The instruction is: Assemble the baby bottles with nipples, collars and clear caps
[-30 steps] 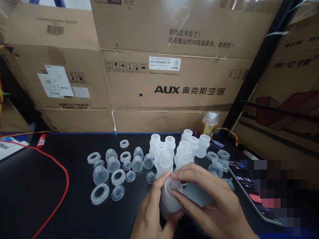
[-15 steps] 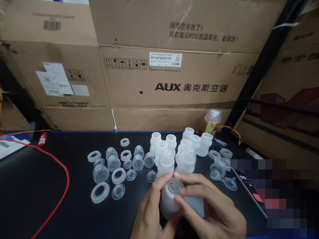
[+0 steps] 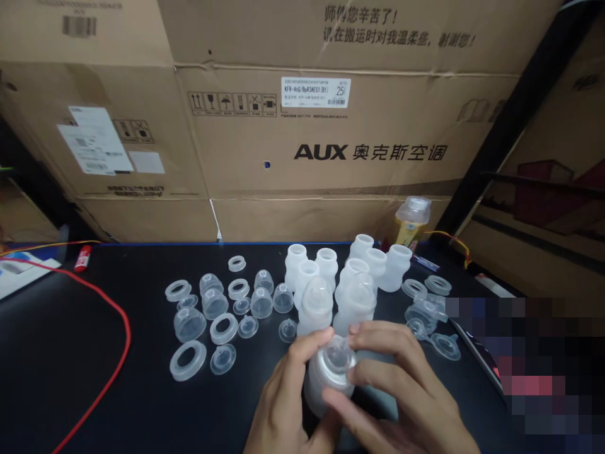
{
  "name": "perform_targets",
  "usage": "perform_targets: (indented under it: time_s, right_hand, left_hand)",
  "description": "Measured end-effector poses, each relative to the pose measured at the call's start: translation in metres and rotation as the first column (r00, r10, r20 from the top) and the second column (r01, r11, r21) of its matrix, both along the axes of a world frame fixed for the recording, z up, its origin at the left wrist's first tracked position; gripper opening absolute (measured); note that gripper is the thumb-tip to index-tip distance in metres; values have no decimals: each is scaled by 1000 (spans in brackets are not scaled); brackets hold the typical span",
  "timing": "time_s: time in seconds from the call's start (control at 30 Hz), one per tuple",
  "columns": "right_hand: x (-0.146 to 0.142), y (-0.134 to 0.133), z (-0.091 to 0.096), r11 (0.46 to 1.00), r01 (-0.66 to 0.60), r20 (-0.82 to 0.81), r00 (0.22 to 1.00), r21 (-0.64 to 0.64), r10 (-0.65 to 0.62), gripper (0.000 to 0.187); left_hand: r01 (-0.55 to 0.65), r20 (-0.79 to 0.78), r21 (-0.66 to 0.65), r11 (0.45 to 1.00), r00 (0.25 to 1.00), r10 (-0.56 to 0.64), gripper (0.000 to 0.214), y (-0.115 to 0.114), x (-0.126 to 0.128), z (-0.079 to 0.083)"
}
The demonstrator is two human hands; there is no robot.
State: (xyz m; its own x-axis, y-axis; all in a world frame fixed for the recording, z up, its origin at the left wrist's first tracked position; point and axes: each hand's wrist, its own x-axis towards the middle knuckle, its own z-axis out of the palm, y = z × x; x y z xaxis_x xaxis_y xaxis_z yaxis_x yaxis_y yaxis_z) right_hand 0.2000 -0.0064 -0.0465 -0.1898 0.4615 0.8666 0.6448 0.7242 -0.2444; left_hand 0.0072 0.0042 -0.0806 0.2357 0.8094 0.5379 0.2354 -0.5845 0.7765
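Observation:
Near the front edge, my left hand [image 3: 288, 397] wraps round a small translucent baby bottle [image 3: 326, 384] that stands upright or nearly so. At its top a clear nipple [image 3: 338, 353] sits inside a whitish collar. The fingertips and thumb of my right hand [image 3: 401, 384] press on the right and near side of that collar. Just beyond my hands stand two bottles topped with clear domes, a left one [image 3: 316, 302] and a right one [image 3: 357, 306]. Several topless white bottles [image 3: 297, 268] are grouped behind them.
To the left lie loose rings [image 3: 188, 360], clear dome caps [image 3: 190, 325] and nipples [image 3: 223, 358]. More clear parts [image 3: 420, 315] lie at right beside a phone [image 3: 479, 353]. A yellow-labelled bottle [image 3: 410, 224] stands behind. A red cable [image 3: 125, 328] crosses the left side; cardboard [image 3: 246, 217] backs the table.
My right fingers have shifted and spread a little round the bottle's top, showing more of the collar and nipple. My left hand keeps its hold. The camera view has tilted slightly.

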Motion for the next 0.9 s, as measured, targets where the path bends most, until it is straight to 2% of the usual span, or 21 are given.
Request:
perform_targets:
  time_s: [0.1,0.27,0.37,0.5,0.63,0.8,0.9]
  right_hand:
    - [1,-2,-1,999,-33,1,999,-31,33,29]
    - [-3,-1,-9,990,-131,-160,980,-59,121,30]
    - [-6,3,-14,984,-171,-177,971,-45,161,36]
    - [-8,5,-17,981,-195,-242,953,-21,184,35]
    - [-14,3,-17,981,-188,-269,948,-51,168,35]
    - [-29,-1,-20,960,-238,-397,903,-145,164,38]
    - [-33,-5,-21,940,-245,-470,876,-238,109,48]
  left_hand:
    - [-18,7,-13,1000,1000,18,68,-3,1,0]
    - [-100,-11,-96,990,995,99,62,-9,2,-6]
    - [-98,36,-53,994,994,100,53,-11,5,-3]
    - [-80,81,98,992,994,73,38,-10,5,13]
    - [-92,58,74,993,994,87,39,-7,-3,34]
    - [-11,-85,107,994,996,20,41,-1,-12,60]
    - [-10,-46,98,995,999,14,33,0,-12,69]
